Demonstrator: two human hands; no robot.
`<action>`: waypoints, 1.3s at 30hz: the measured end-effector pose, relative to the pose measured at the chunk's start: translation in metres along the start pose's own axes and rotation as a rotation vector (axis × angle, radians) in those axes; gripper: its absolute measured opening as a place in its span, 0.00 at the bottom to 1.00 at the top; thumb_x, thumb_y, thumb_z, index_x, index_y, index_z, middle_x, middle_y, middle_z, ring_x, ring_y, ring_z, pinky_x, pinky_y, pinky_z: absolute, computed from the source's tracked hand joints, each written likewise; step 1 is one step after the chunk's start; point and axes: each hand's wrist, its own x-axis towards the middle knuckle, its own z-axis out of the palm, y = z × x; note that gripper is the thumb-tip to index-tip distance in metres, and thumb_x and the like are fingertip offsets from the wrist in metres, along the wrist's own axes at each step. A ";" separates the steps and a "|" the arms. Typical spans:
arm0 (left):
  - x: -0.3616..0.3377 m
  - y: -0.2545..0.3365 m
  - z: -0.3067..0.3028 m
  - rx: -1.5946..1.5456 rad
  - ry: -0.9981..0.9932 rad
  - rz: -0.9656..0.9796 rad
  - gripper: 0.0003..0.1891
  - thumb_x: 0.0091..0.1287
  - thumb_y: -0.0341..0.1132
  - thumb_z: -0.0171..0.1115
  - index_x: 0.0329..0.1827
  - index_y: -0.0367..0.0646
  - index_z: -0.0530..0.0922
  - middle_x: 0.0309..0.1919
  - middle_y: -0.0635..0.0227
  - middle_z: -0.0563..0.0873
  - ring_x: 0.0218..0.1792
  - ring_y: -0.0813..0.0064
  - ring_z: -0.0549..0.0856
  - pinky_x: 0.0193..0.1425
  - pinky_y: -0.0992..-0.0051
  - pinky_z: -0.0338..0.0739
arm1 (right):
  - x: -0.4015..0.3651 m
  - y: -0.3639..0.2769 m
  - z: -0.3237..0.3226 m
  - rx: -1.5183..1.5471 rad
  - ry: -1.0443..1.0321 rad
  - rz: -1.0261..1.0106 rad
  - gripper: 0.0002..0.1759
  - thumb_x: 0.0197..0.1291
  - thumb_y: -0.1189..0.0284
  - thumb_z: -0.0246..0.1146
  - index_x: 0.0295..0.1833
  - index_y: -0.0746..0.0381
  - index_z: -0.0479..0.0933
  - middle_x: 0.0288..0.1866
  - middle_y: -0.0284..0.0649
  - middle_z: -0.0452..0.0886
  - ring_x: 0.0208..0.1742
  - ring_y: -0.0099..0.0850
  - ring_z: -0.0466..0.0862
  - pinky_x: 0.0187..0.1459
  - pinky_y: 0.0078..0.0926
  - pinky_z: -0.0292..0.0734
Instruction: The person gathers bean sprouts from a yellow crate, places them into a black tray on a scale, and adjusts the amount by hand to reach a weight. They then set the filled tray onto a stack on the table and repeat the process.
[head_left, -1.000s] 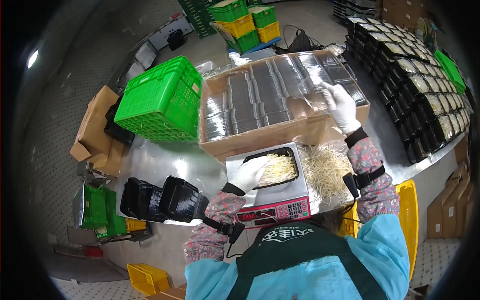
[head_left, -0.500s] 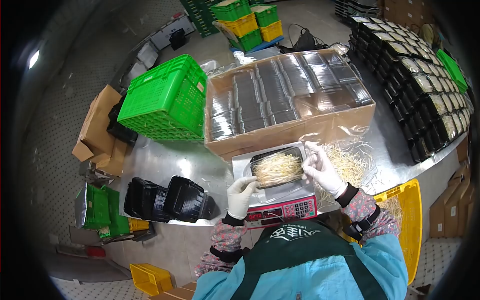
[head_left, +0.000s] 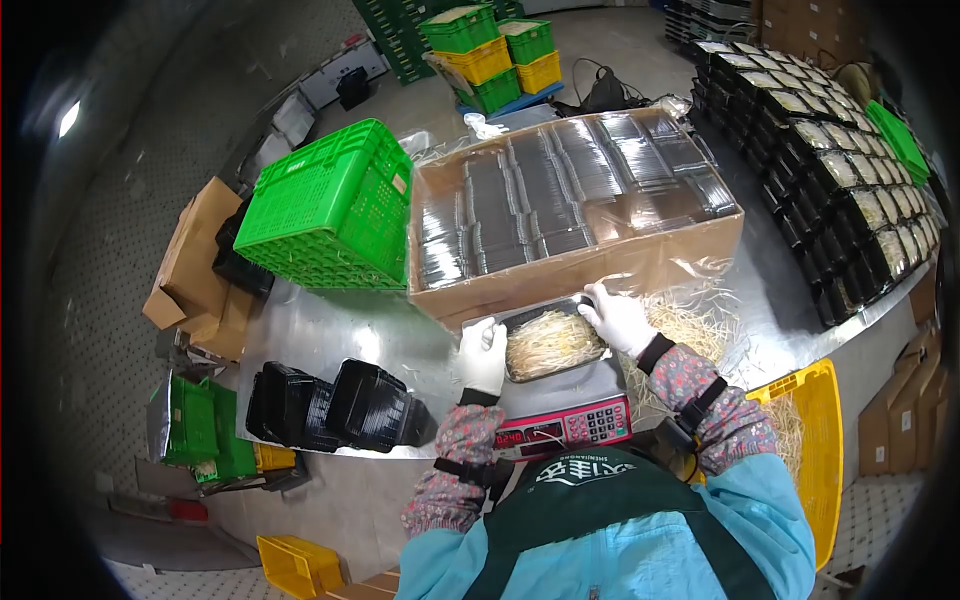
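A black plastic tray (head_left: 512, 376) filled with pale bean sprouts (head_left: 555, 345) sits over the platform of a red digital scale (head_left: 565, 430). Whether a clear lid covers the sprouts I cannot make out. My left hand (head_left: 483, 358), in a white glove, is closed with curled fingers at the tray's left rim. At the far right corner, my gloved right hand (head_left: 618, 320) is closed with its fingertips on the rim. Loose sprouts (head_left: 690, 325) lie on the table right of the scale.
Behind the scale stands a cardboard box (head_left: 580, 265) of stacked clear lids (head_left: 550, 180). Green crates (head_left: 325, 205) rise at left, with black empty trays (head_left: 365, 400) nearer. Filled trays (head_left: 840, 170) are stacked at right. A yellow crate (head_left: 822, 450) stands by my right arm.
Both hands have moved forward to the tray's far corners, and the fingers of my left hand have curled in. The sprouts look greyer and shinier than before.
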 end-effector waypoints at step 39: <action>-0.020 0.032 -0.017 -0.859 -0.460 -0.525 0.06 0.61 0.19 0.59 0.36 0.40 0.73 0.37 0.59 0.85 0.28 0.69 0.86 0.25 0.69 0.87 | -0.068 0.013 -0.055 1.320 -0.462 0.680 0.12 0.66 0.71 0.64 0.41 0.57 0.65 0.29 0.41 0.85 0.27 0.28 0.88 0.17 0.21 0.77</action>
